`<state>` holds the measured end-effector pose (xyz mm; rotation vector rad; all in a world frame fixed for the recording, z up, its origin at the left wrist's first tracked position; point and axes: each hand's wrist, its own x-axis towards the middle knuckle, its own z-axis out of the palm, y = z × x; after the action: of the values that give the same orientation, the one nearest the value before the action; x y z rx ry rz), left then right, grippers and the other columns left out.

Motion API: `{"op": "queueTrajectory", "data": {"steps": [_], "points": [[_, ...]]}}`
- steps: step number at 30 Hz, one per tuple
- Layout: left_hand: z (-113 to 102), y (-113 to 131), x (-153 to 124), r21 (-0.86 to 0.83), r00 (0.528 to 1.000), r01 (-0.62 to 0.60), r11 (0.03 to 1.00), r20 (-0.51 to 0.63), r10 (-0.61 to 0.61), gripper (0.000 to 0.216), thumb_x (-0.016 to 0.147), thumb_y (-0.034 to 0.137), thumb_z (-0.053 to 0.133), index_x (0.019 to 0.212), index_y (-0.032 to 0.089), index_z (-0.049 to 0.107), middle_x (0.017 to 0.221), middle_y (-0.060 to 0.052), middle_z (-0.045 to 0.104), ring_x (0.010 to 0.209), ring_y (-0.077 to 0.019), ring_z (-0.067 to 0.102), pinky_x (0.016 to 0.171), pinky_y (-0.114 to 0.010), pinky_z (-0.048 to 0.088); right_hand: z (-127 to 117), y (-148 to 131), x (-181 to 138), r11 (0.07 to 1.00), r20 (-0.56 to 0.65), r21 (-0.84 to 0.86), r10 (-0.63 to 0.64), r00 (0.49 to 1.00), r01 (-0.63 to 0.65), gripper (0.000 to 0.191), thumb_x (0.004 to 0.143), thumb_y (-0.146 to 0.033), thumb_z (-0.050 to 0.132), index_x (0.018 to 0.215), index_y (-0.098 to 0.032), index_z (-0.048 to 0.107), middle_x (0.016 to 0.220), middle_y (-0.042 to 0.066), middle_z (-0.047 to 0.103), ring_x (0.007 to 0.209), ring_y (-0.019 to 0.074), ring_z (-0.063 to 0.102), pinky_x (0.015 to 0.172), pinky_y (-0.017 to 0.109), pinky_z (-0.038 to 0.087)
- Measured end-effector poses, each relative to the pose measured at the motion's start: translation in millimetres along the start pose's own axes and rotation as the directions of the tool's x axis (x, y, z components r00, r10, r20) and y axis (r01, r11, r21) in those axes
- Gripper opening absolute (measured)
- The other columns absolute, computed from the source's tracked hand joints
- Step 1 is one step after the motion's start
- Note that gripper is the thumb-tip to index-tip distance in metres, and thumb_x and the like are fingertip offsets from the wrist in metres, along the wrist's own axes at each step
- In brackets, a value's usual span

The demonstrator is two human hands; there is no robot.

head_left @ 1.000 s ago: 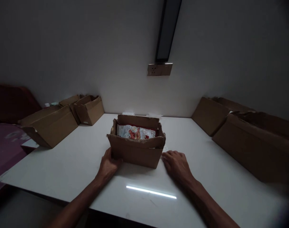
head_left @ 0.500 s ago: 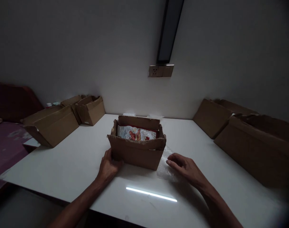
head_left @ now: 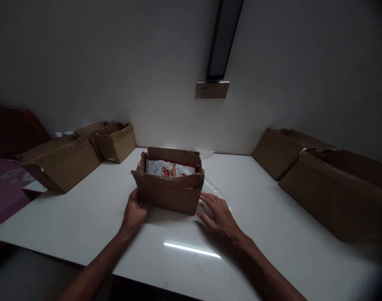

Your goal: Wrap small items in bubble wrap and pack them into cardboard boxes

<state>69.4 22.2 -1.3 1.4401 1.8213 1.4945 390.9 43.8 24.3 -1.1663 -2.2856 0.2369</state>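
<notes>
A small open cardboard box (head_left: 167,194) stands in the middle of a white table (head_left: 93,221). Inside it lies a printed packet (head_left: 167,168) with red and pale colours. My left hand (head_left: 135,211) grips the box's near left corner. My right hand (head_left: 218,215) lies flat, fingers spread, just right of the box, pressing on a clear plastic sheet (head_left: 214,194) that spreads over the table there.
Open cardboard boxes stand at the left (head_left: 61,163) and back left (head_left: 115,142). Two larger boxes lean along the right side (head_left: 335,194) (head_left: 274,152). A wall socket (head_left: 211,90) and a dark vertical strip are on the wall behind. A purple surface (head_left: 6,188) lies far left.
The small box has slid a little to the left with my left hand on it. My right hand moved left onto the plastic sheet beside the box.
</notes>
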Motion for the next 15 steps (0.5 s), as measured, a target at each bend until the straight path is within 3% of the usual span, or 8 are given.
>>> {"op": "queueTrajectory", "data": {"steps": [4, 7, 10, 13, 15], "points": [[2, -3, -2, -0.018, 1.000, -0.002, 1.000, 0.002, 0.002, 0.061, 0.074, 0.023, 0.068, 0.132, 0.017, 0.051, 0.124, -0.012, 0.063, 0.116, -0.0268, 0.060, 0.104, -0.044, 0.046, -18, 24, -14, 0.992, 0.109, -0.100, 0.086, 0.990, -0.075, 0.046, 0.085, -0.046, 0.063, 0.127, -0.026, 0.063, 0.133, 0.012, 0.062, 0.121, 0.0309, 0.057, 0.100, 0.049, 0.042], [3, -4, -3, 0.000, 1.000, -0.027, 1.000, 0.002, 0.027, 0.061, 0.074, 0.022, 0.069, 0.132, 0.017, 0.052, 0.123, -0.012, 0.063, 0.114, -0.0272, 0.060, 0.102, -0.043, 0.048, -30, 30, -21, 0.982, 0.193, -0.145, 0.146, 0.970, -0.119, 0.035, 0.085, -0.043, 0.063, 0.115, -0.026, 0.067, 0.121, 0.010, 0.067, 0.110, 0.0285, 0.061, 0.094, 0.045, 0.045], [4, -1, -3, 0.042, 0.999, -0.033, 0.999, 0.009, 0.033, 0.062, 0.074, 0.023, 0.069, 0.133, 0.016, 0.052, 0.123, -0.013, 0.062, 0.115, -0.0291, 0.060, 0.101, -0.045, 0.048, -30, 20, -18, 0.973, 0.208, -0.202, 0.159, 0.965, -0.116, 0.016, 0.089, -0.032, 0.054, 0.090, -0.023, 0.067, 0.096, 0.007, 0.069, 0.090, 0.0240, 0.062, 0.082, 0.039, 0.045], [4, 3, -3, 0.054, 0.999, -0.032, 0.998, 0.040, 0.030, 0.062, 0.075, 0.023, 0.068, 0.133, 0.016, 0.051, 0.126, -0.014, 0.061, 0.117, -0.0303, 0.058, 0.102, -0.046, 0.047, -27, 4, -13, 0.973, 0.186, -0.195, 0.162, 0.969, -0.125, 0.022, 0.091, -0.027, 0.047, 0.075, -0.022, 0.062, 0.081, 0.006, 0.066, 0.075, 0.0204, 0.058, 0.071, 0.035, 0.043], [4, 6, -4, 0.057, 0.998, -0.032, 0.998, 0.059, 0.028, 0.061, 0.075, 0.023, 0.068, 0.133, 0.016, 0.051, 0.126, -0.014, 0.061, 0.116, -0.0302, 0.060, 0.101, -0.046, 0.048, -29, -6, -10, 0.983, 0.230, -0.064, 0.180, 0.956, -0.170, 0.023, 0.091, -0.030, 0.048, 0.074, -0.021, 0.061, 0.075, 0.004, 0.064, 0.068, 0.0181, 0.055, 0.064, 0.032, 0.042]]}}
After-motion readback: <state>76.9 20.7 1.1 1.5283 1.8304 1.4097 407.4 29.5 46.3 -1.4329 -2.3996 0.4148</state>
